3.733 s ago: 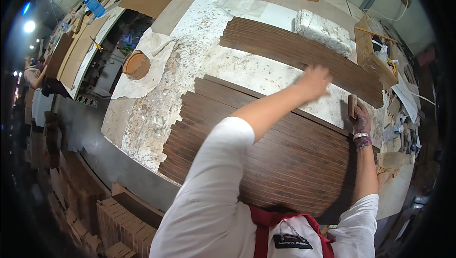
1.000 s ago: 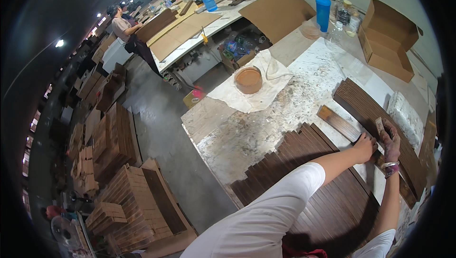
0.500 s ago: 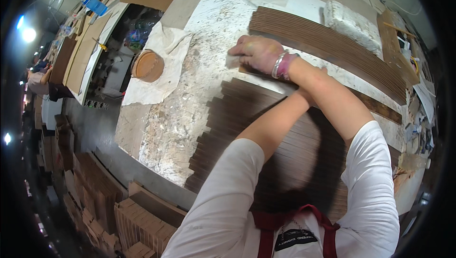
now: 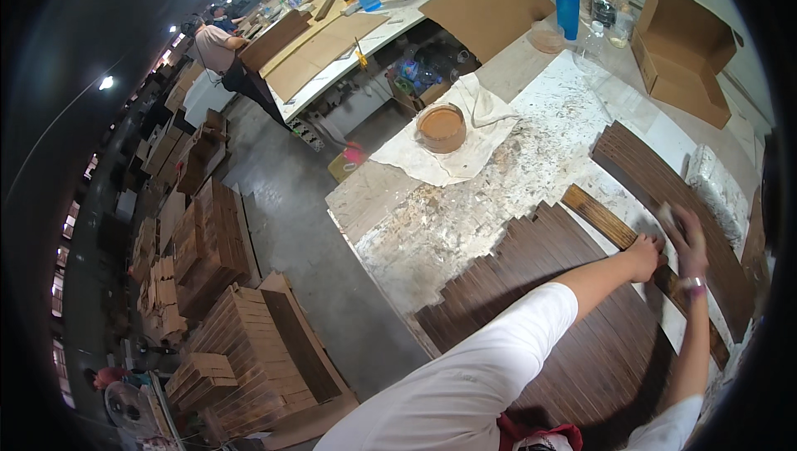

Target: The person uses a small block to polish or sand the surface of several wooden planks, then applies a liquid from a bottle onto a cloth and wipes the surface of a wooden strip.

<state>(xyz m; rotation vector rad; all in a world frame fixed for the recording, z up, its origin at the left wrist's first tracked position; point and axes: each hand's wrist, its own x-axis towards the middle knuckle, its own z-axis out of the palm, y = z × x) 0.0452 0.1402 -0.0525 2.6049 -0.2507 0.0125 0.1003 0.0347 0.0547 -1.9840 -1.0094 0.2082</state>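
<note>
A long wooden strip [image 4: 599, 215], amber-brown with dark streaks, lies across the white, stained worktop. My left hand [image 4: 643, 258] is closed round its middle. Just right of it, my right hand [image 4: 687, 239] with a bracelet on the wrist is slightly blurred. Its fingers hold a small pale pad [image 4: 667, 215], whose exact kind I cannot make out, beside the strip. Nearer me, many dark brown strips [image 4: 531, 285] lie side by side with uneven left ends. Beyond my hands lies a stack of grooved brown strips [image 4: 647, 156].
A tub of brown paste [image 4: 441, 129] stands on a white cloth [image 4: 407, 158]. A plastic-wrapped white block [image 4: 716, 193] is at the right, an open cardboard box [image 4: 685, 56] behind. Stacked boards [image 4: 257, 351] stand on the floor at left. A person [image 4: 220, 52] stands by another bench.
The view has swung left, showing more floor and the far bench. My right hand has drawn back from the strip's left end to its middle, and my arms are uncrossed.
</note>
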